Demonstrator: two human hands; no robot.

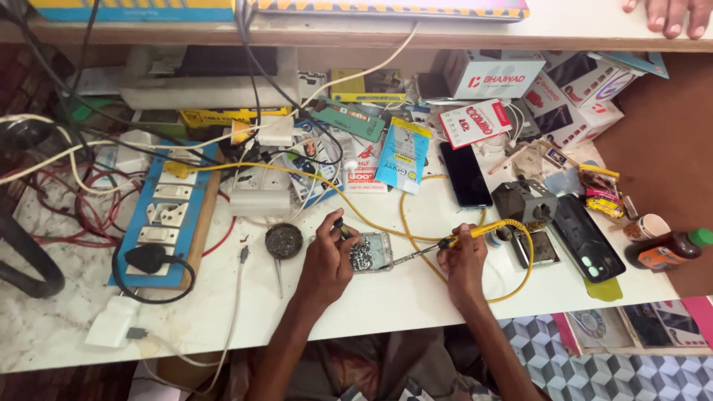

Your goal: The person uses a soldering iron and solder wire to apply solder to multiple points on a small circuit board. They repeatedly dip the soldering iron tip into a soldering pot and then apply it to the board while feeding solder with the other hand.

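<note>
**A:** So, layout? Biggest first.

**B:** White workbench (416,293), cluttered. Blue switchboard panel (167,215) on the left side, black plug (147,258) seated near its bottom end. Right of centre a black phone (464,174) lies face up; another dark phone (587,239) further right, tilted.

**A:** Hands?

**B:** Left hand (329,260) closed, pinching a thin dark tool (340,225) and resting against the small clear-framed part (369,252) at bench centre. Right hand (462,261) wrapped around a yellow-handled soldering iron (475,233), its metal tip angled left and reaching the part's right edge (contact point too small to confirm).

**A:** Anything near?

**B:** Yellow cord (526,271) loops from the iron's handle around the right hand. Round dark tin (284,240) just left of the left hand. Brown bottle with green cap (668,249) at the far right edge. Another person's fingers (668,13) on the shelf top right.
</note>
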